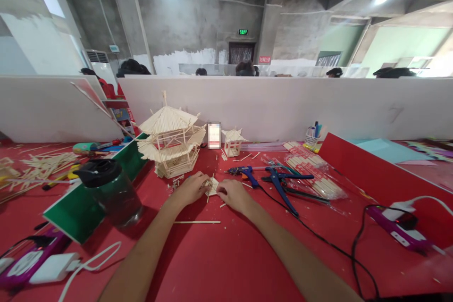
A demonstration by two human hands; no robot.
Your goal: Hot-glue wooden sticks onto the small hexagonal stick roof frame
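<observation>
Purple strip [26,263]: cut off by the left edge, a white plug [54,268] in it.
Sticks [47,165]: loosely heaped, ends overlapping, hard to count.
Bottle [113,198]: black lid, dark see-through wall; contents hard to make out; it hides part of the green board [79,222].
Big pavilion [173,151]: two roofs of pale sticks, behind the left hand.
Left hand [193,188]: fingers bent at the frame's left side; cannot tell whether they grip.
Frame [212,187]: small, of sticks, on the bench between both hands, its sides partly covered.
Screen [214,135]: blurred, between the two pavilions.
Right hand [235,193]: fingers curled at the frame's right edge; grip cannot be told.
Small pavilion [232,144]: near the partition.
Glue gun [247,174]: blue, just beside the blue cutter [279,188].
Bags [318,177]: clear plastic, sticks inside.
Basket [312,140]: white, holding pens.
Bench [219,264]: red, dotted with scraps.
Room: bare concrete, lamps lit; the white partition [247,104] hides people beyond up to their heads.
</observation>
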